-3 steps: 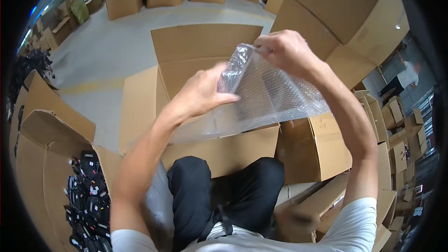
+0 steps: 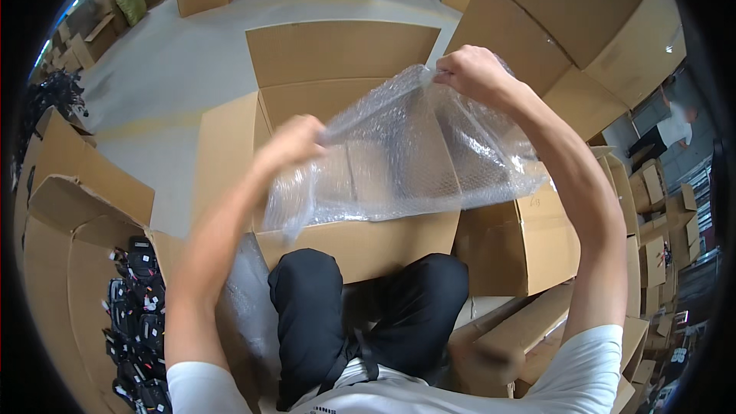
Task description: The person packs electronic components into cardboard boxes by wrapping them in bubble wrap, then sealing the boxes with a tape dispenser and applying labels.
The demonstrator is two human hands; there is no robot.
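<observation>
A sheet of clear bubble wrap (image 2: 399,153) is stretched between my hands over an open cardboard box (image 2: 337,54) in front of my knees. My left hand (image 2: 295,142), blurred by motion, is closed on the sheet's left side. At the far right of the sheet, my right hand (image 2: 475,73) pinches its upper edge. The lower part of the wrap hangs across the near flap of the box. Through the plastic I see the box's cardboard, but its floor is hidden.
To my left, an open carton (image 2: 57,261) holds many black devices (image 2: 142,307). More bubble wrap (image 2: 249,299) lies beside my left leg. A closed-sided carton (image 2: 529,238) stands at my right, with a tall box (image 2: 567,15) behind it. A person (image 2: 668,126) is farther off right.
My left hand has moved left and slightly down, away from my right hand. The bubble wrap, folded over before, is now spread wider between them.
</observation>
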